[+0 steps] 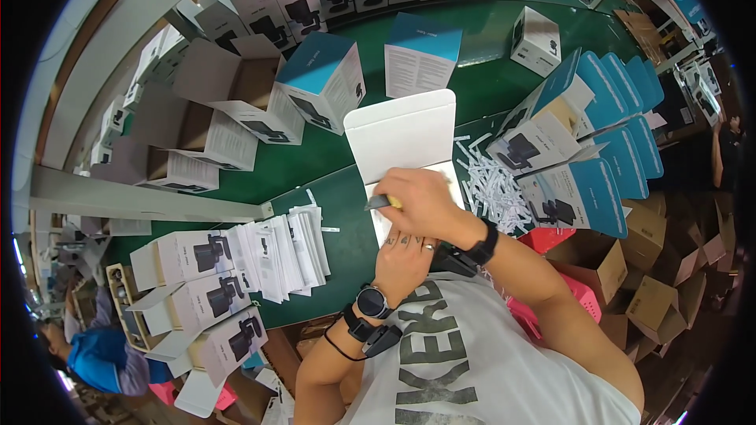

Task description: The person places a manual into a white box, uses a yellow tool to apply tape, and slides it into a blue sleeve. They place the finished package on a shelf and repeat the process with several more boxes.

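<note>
In front of me a white carton (402, 130) lies with its lid flap raised away from me. My right hand (425, 198) is closed around a knife (379, 202), with a dark grey blade end and a bit of yellow handle showing to the left of the fingers. That hand is over the carton's inside. Just below it, my left hand (403, 256) rests at the carton's near edge, its knuckles bent and its fingertips hidden. Both wrists wear black straps, and a round watch is on the left one.
Shredded white paper strips (496, 189) lie right of the carton. Left stands a stack of folded leaflets (287, 256). Printed boxes (209, 256) are nearby, with open boxes (244, 94) at the back left and blue-lidded boxes (583, 177) on the right. Brown cartons (654, 307) fill the lower right.
</note>
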{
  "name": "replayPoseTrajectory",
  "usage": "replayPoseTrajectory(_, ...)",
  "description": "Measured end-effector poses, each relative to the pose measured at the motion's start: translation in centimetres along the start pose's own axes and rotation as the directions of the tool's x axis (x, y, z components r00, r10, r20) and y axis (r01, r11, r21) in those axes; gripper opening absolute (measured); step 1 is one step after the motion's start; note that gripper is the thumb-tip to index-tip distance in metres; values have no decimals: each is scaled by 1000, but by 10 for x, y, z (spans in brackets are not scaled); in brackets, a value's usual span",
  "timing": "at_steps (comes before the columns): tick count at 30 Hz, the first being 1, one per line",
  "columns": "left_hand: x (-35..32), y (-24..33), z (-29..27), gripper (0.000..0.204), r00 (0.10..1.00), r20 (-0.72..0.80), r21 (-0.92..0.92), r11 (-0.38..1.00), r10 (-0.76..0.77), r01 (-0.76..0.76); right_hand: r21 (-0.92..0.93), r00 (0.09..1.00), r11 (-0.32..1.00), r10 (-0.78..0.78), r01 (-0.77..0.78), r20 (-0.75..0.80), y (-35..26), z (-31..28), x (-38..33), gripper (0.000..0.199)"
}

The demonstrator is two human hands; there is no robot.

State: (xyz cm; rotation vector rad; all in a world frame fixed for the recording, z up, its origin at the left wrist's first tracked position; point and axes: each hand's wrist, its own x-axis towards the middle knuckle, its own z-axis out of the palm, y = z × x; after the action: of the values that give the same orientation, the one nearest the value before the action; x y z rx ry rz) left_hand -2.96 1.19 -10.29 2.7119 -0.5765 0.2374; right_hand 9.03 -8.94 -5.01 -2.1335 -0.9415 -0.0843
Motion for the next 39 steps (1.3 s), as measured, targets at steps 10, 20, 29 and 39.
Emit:
replayPoseTrajectory(10, 11, -13, -21, 67, 995, -38, 51, 995, 88, -86, -432, 872, 811, 478, -394, 102, 56, -147, -53, 46)
replayPoseTrajectory(20, 3, -30, -40, 69, 989, 151, -218, 975, -4, 37, 623, 929, 697, 341, -354, 147, 14, -83, -52, 38)
replayPoseTrajectory(29, -19, -13, -12, 63, 753, -275, -927, 371, -598, -43, 321, 944, 897, 330, -305, -25, -11, -73, -106, 51)
replayPoseTrajectory(39, -24, -47, -21, 52, 905, -239, -792, 610, -352, 28, 156, 935, 969, 227, -190, -274, 13, -37, -128, 49)
